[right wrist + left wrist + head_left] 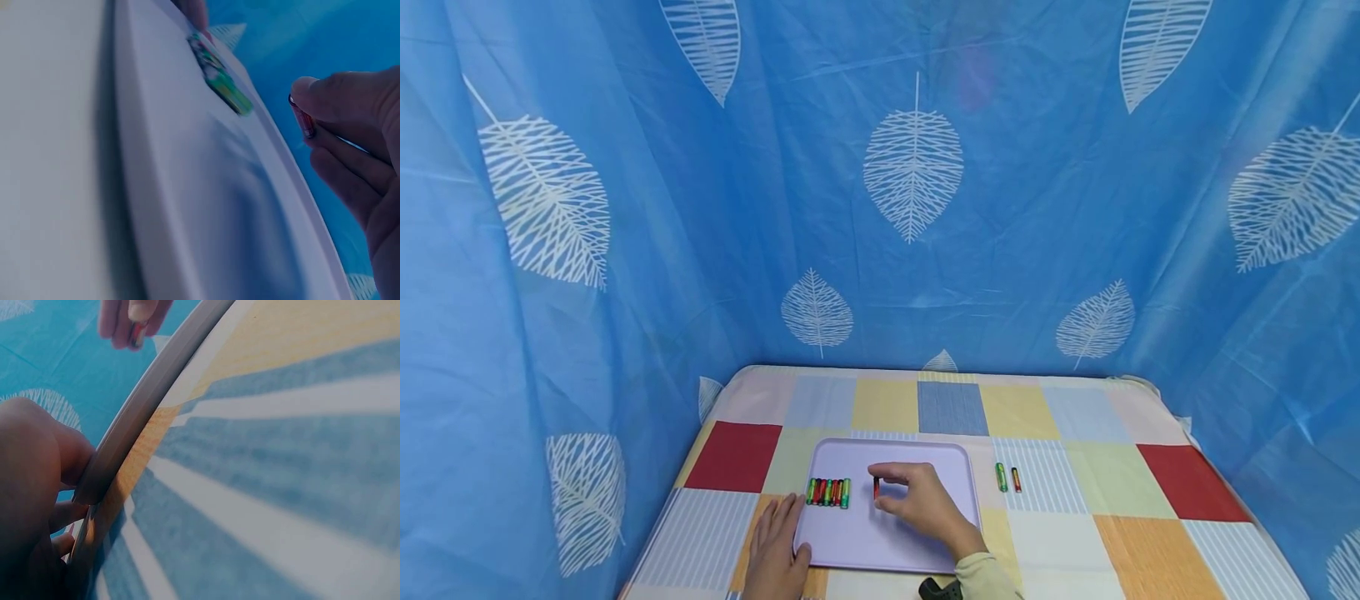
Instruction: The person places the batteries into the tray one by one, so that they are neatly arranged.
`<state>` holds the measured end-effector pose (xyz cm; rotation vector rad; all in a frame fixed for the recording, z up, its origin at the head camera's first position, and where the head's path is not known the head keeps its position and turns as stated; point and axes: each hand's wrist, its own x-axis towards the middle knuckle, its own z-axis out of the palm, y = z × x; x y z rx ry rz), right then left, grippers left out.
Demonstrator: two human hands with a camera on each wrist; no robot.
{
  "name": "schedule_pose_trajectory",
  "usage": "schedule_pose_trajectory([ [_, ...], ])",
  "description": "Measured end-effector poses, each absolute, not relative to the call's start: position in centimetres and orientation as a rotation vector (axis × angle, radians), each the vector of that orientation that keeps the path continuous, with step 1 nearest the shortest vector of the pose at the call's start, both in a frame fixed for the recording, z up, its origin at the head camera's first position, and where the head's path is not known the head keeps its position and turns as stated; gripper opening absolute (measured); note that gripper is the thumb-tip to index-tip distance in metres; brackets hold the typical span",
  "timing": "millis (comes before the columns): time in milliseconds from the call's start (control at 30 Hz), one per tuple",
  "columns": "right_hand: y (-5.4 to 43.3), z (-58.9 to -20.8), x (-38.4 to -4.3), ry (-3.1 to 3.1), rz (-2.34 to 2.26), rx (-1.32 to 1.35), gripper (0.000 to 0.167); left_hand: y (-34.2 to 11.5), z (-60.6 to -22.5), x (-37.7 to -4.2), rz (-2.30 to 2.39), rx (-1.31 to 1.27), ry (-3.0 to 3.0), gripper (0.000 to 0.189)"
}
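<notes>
My right hand (922,500) pinches a red battery with a dark end (876,487) between thumb and fingers, above the lilac tray (887,546). In the right wrist view the same red battery (302,117) shows at the fingertips, apart from the tray surface. A row of several green and red batteries (828,492) lies side by side near the tray's left edge. My left hand (775,546) rests at the tray's front left corner, fingers extended along the left side and thumb by the front rim. The left wrist view shows it touching the tray rim (144,400).
Right of the tray, a green battery (1002,477) and a smaller red-and-yellow battery (1017,480) lie on the patchwork tablecloth (1052,550). Blue curtains (1000,208) with white leaf prints stand behind the table and on both sides.
</notes>
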<state>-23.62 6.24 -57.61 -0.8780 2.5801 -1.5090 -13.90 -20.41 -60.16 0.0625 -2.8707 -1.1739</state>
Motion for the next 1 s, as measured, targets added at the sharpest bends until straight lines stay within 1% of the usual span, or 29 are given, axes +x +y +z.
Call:
schedule_pose_trajectory([
  [333, 3.3, -58.4, -24.0, 2.558, -1.484, -0.888, 0.043, -20.3, -60.1, -14.0, -1.191, 0.065, -2.877, 0.074],
  [600, 1.8, -59.3, -23.9, 2.729, -1.368, -0.899, 0.045, -20.2, -60.0, -13.8, -1.167, 0.058, -2.878, 0.074],
  [833, 1.0, -59.3, -23.8, 2.834, -1.225, -0.893, 0.045, -20.3, -60.2, -13.8, -1.148, 0.041, -2.854, 0.072],
  [1000, 1.4, -59.3, -23.7, 2.829, -1.249, -0.921, 0.047, -20.4, -60.3, -13.8, -1.143, 0.051, -2.863, 0.073],
])
